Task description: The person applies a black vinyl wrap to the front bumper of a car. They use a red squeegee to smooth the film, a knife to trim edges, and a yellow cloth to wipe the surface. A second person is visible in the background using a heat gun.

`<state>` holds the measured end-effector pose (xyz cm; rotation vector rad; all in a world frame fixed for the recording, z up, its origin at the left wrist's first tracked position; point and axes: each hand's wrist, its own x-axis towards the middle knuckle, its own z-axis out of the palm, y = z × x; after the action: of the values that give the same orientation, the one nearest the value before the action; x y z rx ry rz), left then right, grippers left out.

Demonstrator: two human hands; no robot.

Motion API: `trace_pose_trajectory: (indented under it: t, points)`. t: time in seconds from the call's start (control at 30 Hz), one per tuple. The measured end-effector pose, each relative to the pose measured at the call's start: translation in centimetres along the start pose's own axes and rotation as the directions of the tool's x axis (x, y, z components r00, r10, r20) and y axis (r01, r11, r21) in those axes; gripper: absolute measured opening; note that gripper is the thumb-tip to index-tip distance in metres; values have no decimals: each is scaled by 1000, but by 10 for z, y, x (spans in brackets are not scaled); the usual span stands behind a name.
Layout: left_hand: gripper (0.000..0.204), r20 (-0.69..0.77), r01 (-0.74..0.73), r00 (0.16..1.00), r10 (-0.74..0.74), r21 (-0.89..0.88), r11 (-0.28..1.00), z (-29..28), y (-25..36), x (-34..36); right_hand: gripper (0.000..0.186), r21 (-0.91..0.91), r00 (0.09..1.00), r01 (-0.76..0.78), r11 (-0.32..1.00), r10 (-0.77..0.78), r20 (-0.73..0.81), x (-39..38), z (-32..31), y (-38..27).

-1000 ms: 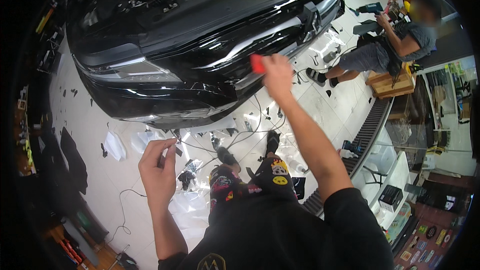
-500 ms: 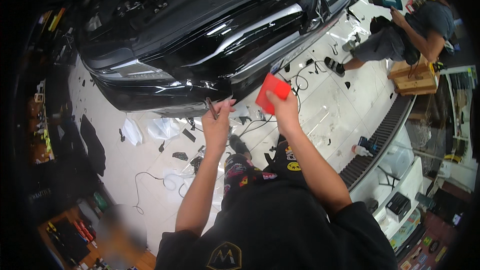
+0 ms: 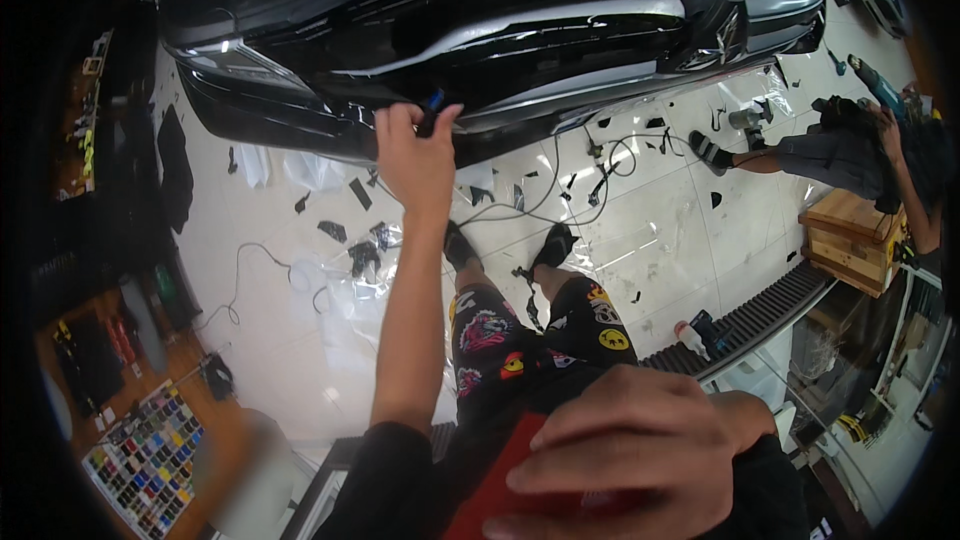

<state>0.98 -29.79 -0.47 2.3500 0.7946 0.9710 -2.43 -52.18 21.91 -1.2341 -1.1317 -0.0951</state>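
My left hand [image 3: 415,160] is stretched out to the front of a glossy black car [image 3: 560,55]. Its fingers are closed around a small dark tool with a blue end [image 3: 433,105], held close against the bumper below the headlight [image 3: 250,65]. I cannot make out the tool's exact kind. Close to my chest, my right hand [image 3: 635,445] looms large and grips a flat red squeegee [image 3: 495,485]. The fingers cover much of the squeegee, and the thumb is not clearly seen.
Black film scraps [image 3: 365,258] and a cable [image 3: 535,210] lie on the white tiled floor [image 3: 690,260] around my feet. At the right a person [image 3: 850,160] holds a heat gun [image 3: 875,85] beside a wooden step box [image 3: 850,235]. A ridged dark strip [image 3: 760,315] borders the right.
My left hand has moved forward to the bumper with its tool. My right hand has drawn back from the car to my chest with the red squeegee. The view has shifted.
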Motion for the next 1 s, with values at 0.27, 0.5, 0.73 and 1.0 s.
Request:
trace_pose_trajectory:
  t: [0.27, 0.5, 0.73, 1.0]
  points:
    - [57, 79, -151, 987, 140, 162, 975, 0, -20, 13, 30, 28, 911, -366, 930, 352, 216, 9, -40, -9]
    - [57, -8, -145, 989, 146, 91, 985, 15, -28, -1, 23, 73, 999, 21, 997, -18, -48, -10, -13, 19]
    - [55, 62, -76, 995, 73, 56, 996, 13, -16, -7, 24, 39, 1000, 25, 999, -25, -11, -16, -11, 14]
    - [44, 128, -178, 976, 175, 6, 984, 7, -32, -7, 28, 1, 997, 80, 997, -80, -2, -16, -14, 11]
